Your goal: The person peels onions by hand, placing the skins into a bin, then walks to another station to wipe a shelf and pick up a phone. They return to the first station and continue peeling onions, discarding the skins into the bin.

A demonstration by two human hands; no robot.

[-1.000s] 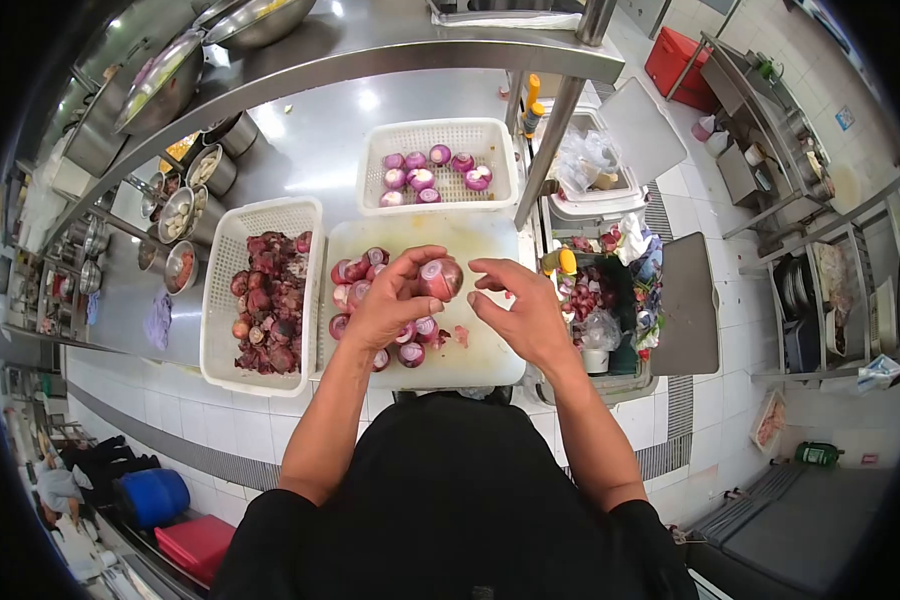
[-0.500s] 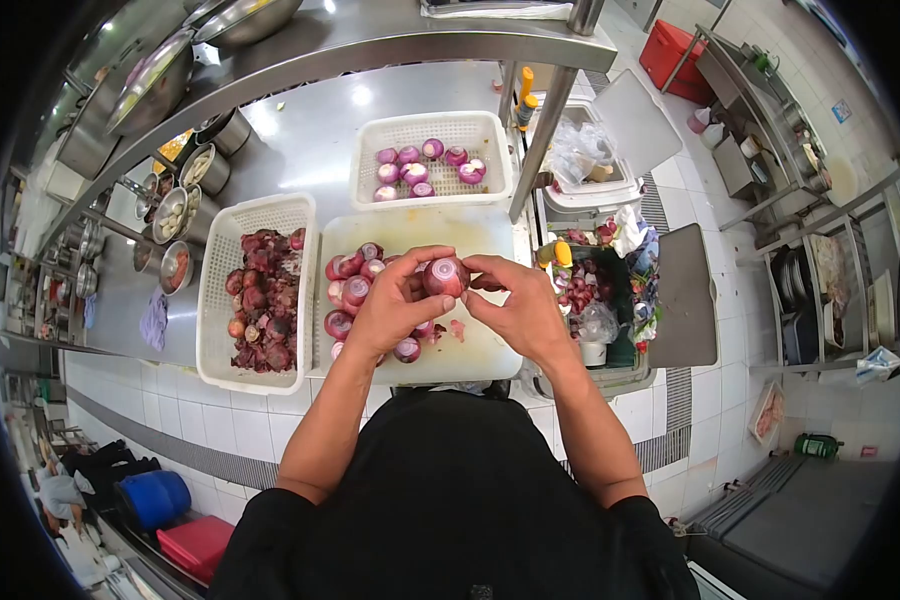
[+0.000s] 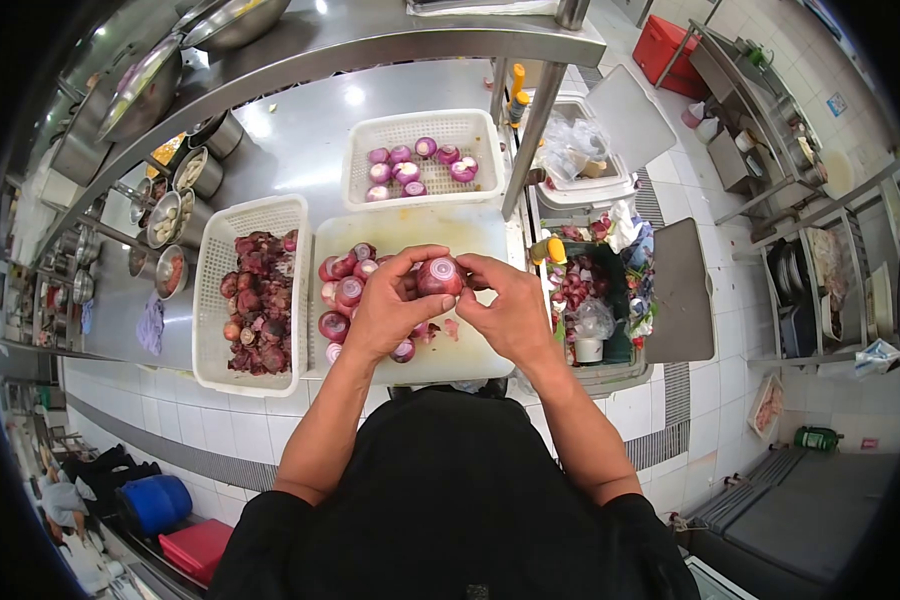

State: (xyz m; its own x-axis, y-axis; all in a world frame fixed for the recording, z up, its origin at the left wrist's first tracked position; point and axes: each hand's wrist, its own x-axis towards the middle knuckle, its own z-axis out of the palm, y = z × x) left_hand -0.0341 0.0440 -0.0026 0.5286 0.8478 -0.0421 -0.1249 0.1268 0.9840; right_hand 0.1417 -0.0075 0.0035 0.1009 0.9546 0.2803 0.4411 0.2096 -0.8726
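Both hands are on one red onion [image 3: 440, 277], its cut end with pale rings facing up, held over the white cutting board [image 3: 470, 355]. My left hand [image 3: 395, 305] grips it from the left between thumb and fingers. From the right, my right hand [image 3: 508, 310] pinches at its side with thumb and forefinger. Several trimmed red onions [image 3: 349, 291] lie on the board to the left, partly behind my left hand. Small scraps of skin [image 3: 451, 328] lie beneath the hands. Peeled onions [image 3: 405, 172] sit in a white perforated basket [image 3: 355, 160] behind the board.
Left of the board, another white basket [image 3: 206, 330] holds unpeeled onions and loose skins. To the right stands a bin [image 3: 625, 290] with peels and plastic. A steel shelf post [image 3: 535, 140] rises behind the board's right corner. Metal pots [image 3: 205, 172] line the counter's left.
The view has shifted slightly. Both hands stay on the onion, and the right fingers have moved a little at its side.
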